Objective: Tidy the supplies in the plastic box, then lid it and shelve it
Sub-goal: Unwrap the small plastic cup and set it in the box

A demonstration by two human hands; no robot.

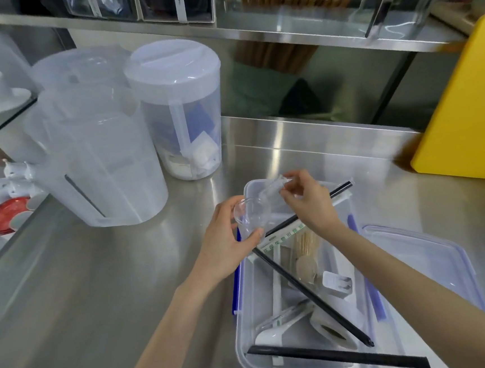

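A clear plastic box (243, 342) with blue clips stands open on the steel counter at lower centre. Inside lie several black straws (309, 292), a white plug adapter (336, 284), a bundle of toothpicks (306, 241), a tape roll (333, 330) and white utensils. Its clear lid (423, 256) lies flat just right of the box. My left hand (226, 244) grips a small clear plastic cup (248, 215) over the box's far left corner. My right hand (307, 198) pinches another small clear plastic piece (271, 188) right beside that cup.
Two large translucent pitchers (99, 173) and a lidded one (182, 110) stand at the left back of the counter (97, 284). A yellow bin (469, 111) sits at the right. A steel shelf (251, 33) runs above. White and red crockery lies lower left.
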